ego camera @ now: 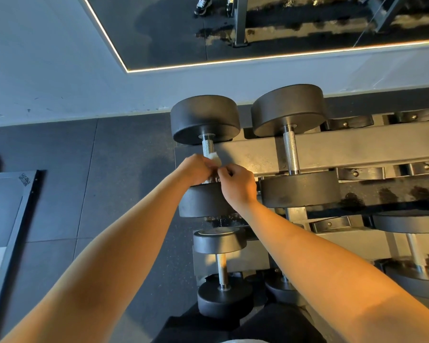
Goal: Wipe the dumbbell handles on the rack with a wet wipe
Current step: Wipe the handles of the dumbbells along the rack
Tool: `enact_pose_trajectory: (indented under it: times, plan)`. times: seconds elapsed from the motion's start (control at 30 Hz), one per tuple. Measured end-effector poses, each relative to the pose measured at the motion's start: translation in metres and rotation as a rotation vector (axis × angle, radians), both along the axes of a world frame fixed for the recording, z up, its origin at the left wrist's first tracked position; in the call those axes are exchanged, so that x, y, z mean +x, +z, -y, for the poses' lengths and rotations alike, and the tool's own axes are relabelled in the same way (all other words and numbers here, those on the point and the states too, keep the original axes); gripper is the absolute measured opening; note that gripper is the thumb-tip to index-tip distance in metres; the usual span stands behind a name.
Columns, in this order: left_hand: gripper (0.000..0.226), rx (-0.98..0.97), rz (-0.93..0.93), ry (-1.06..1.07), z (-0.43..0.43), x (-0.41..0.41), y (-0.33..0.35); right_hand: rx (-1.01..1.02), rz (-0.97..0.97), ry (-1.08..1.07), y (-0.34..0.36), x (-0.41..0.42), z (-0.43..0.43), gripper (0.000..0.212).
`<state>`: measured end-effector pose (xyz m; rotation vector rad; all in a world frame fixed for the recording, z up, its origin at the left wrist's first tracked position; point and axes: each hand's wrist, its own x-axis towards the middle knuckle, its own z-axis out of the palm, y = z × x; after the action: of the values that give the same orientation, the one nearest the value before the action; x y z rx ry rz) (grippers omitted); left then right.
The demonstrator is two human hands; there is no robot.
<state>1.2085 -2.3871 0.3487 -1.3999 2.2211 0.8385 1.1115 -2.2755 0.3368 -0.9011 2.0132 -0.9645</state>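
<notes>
Both hands meet at the near end of the upper-left dumbbell handle (207, 146) on the rack (357, 144). Left hand (196, 169) and right hand (238, 185) pinch the wet wipe (215, 158) with curled fingers. The handle runs directly away from them.

Two hands (196, 169) (238, 186) show. One white wipe (214, 157) shows. The rack (357, 147) holds two big dumbbells (204, 120) (289, 110) on top. One small dumbbell (222, 268) sits lower.
</notes>
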Motion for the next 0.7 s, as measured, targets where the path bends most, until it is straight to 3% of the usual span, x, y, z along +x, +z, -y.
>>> enact_pose_trajectory:
  times: [0.07, 0.13, 0.23, 0.3, 0.37, 0.43, 0.53, 0.7]
  plan:
    - [0.033, 0.037, 0.006, -0.014, -0.008, 0.004, 0.005, 0.004, -0.018, 0.038, 0.001, -0.001, 0.002, 0.029]
    - [0.027, 0.007, -0.104, 0.059, -0.013, 0.011, 0.012, 0.016, 0.020, 0.064, 0.001, -0.007, 0.004, 0.008]
    - [0.026, -0.135, -0.413, 0.374, -0.018, 0.021, 0.014, -0.142, 0.113, 0.146, 0.013, -0.017, 0.013, 0.045]
    - [0.020, -0.164, -0.525, 0.421, -0.020, 0.021, 0.013, -0.251, 0.070, 0.283, 0.022, -0.017, 0.026, 0.053]
    - [0.034, -0.121, -0.587, 0.460, -0.025, 0.022, 0.011, -0.234, 0.045, 0.422, 0.024, -0.016, 0.039, 0.040]
    - [0.044, -0.014, -0.691, 0.608, -0.028, 0.028, 0.005, -0.191, -0.033, 0.432, 0.019, -0.016, 0.049, 0.026]
    - [0.035, 0.033, -0.679, 0.691, -0.036, 0.035, -0.001, -0.220, -0.108, 0.315, 0.017, -0.014, 0.062, 0.028]
    - [0.033, -0.022, -0.724, 0.770, -0.031, 0.026, 0.002, -0.191, -0.049, 0.515, 0.020, -0.003, 0.069, 0.029]
